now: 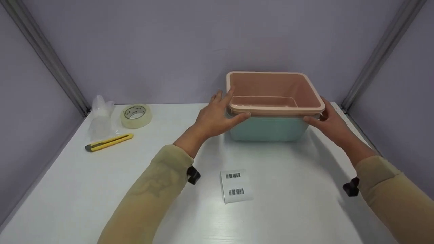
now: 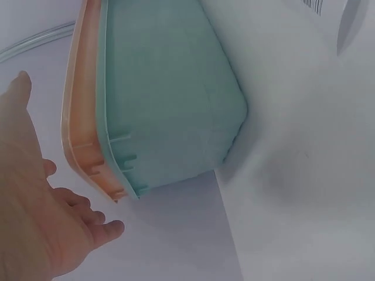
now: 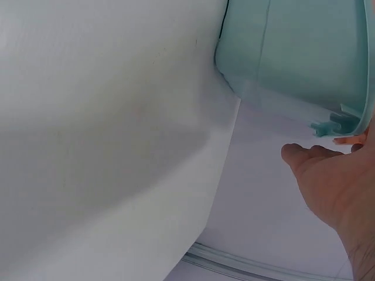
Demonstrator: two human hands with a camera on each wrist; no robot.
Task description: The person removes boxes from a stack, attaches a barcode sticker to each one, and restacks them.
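A mint-green tub [image 1: 271,130] with a pink inner basket [image 1: 274,110] stands at the back middle of the white table [image 1: 288,203]. My left hand [image 1: 217,117] is at the tub's left front corner, thumb just under the pink rim and fingers straight along the left side. At the right front corner my right hand [image 1: 327,123] lies the same way, thumb forward under the rim. In the left wrist view the left hand [image 2: 35,211] is spread beside the pink rim [image 2: 79,134] and tub [image 2: 170,99]. The right wrist view has the right hand [image 3: 334,187] with fingertips by the tub [image 3: 299,52].
A roll of clear tape [image 1: 136,116], a yellow utility knife [image 1: 108,142] and some clear plastic [image 1: 100,118] lie at the back left. A white sheet with two barcodes [image 1: 236,186] lies near me in the middle. Purple walls close in the table.
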